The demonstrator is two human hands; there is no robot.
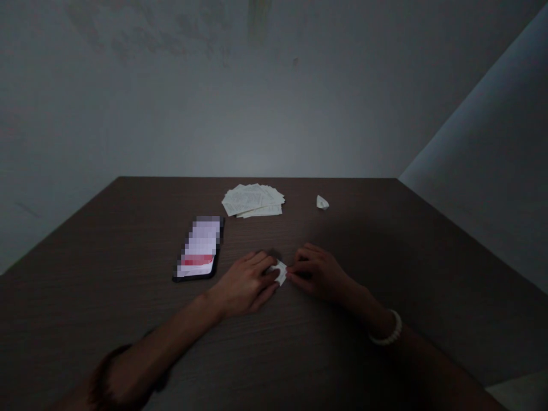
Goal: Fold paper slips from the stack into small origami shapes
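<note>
Between my two hands a small piece of white paper [281, 273] lies on the dark wooden table [171, 331]. My left hand [250, 282] rests over the paper's left side with its fingers bent, pressing it against the tabletop and hiding part of it. At the paper's right corner, the thumb and fingertips of my right hand [319, 271] pinch the edge. The visible part looks folded, though its exact shape is too small and dim to tell.
A fanned stack of printed paper sheets [252, 200] lies toward the back of the table. Right of it sits a small folded white paper piece [322, 202]. A smartphone [199, 248] with a lit, blurred screen lies left of my hands. A wall [257, 114] rises behind the table.
</note>
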